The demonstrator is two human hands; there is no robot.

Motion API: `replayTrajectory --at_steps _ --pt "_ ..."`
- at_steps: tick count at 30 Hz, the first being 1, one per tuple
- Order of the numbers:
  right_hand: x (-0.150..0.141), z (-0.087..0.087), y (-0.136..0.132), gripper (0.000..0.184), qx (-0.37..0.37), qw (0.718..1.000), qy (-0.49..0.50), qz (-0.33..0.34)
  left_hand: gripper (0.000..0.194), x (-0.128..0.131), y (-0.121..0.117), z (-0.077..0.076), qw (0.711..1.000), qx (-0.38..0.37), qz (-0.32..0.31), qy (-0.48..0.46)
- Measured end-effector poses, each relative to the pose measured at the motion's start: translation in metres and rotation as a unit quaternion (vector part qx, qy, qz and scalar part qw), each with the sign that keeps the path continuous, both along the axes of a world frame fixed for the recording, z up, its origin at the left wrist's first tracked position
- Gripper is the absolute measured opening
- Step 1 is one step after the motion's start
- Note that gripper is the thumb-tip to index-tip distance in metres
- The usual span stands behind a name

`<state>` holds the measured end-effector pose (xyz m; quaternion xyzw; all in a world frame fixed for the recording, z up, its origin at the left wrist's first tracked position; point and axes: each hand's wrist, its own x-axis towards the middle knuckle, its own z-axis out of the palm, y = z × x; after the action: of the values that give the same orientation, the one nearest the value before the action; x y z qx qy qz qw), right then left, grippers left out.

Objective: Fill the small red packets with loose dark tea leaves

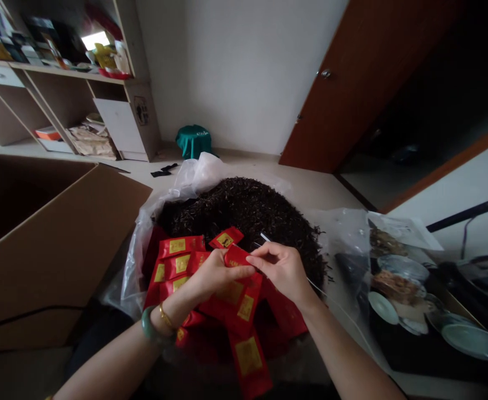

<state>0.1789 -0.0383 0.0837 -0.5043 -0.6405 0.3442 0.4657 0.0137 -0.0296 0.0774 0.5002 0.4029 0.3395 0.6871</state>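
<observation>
A small red packet (236, 256) is held between my two hands above a heap of dark, dry leaves that look like tea (256, 208). My left hand (221, 272), wearing a jade bangle and a gold bracelet, grips its left side with the thumb on top. At its right edge, my right hand (285, 269) pinches with thumb and forefinger. A thin white-tipped piece (264, 237) shows beside the right fingers; whether they hold it is unclear. Below and left of my hands lie several red packets with gold labels (181, 244). A clear plastic liner (133, 272) surrounds the leaves.
A large open cardboard box (81, 233) stands at left. On the right, a dark tray (414, 355) carries dishes and dried material. A teal-covered bin (194, 141) sits by the wall, between shelving (122, 128) and a brown door (331, 100). A white cord (343, 311) trails on the right.
</observation>
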Motion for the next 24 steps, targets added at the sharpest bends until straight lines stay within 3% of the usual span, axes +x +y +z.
replayTrajectory --at_steps 7,10,12,13,15,17,24 --pt "0.004 -0.001 0.007 0.014 0.029 0.998 -0.041 0.028 0.036 0.0 0.003 -0.006 1.0 -0.01 -0.018 -0.011" --pt "0.027 -0.007 0.024 0.018 0.019 0.994 -0.093 0.045 0.035 0.001 0.004 -0.008 1.0 -0.006 -0.01 -0.018" --pt "0.05 -0.019 0.039 0.021 -0.011 0.986 -0.165 0.01 0.037 0.002 0.005 -0.009 1.0 -0.007 0.002 -0.027" --pt "0.061 -0.028 0.046 0.024 -0.038 0.972 -0.231 -0.015 0.038 0.003 0.005 -0.01 0.999 -0.009 0.006 -0.032" --pt "0.078 -0.045 0.058 0.032 -0.107 0.9 -0.42 -0.045 0.041 0.003 0.006 -0.01 0.999 -0.011 0.012 -0.042" --pt "0.086 -0.062 0.063 0.037 -0.129 0.862 -0.487 -0.055 0.041 0.002 0.006 -0.01 0.999 -0.009 0.014 -0.05" --pt "0.07 -0.089 0.061 0.032 -0.107 0.813 -0.567 -0.079 0.043 0.001 0.004 -0.006 0.999 -0.004 0.006 -0.048"
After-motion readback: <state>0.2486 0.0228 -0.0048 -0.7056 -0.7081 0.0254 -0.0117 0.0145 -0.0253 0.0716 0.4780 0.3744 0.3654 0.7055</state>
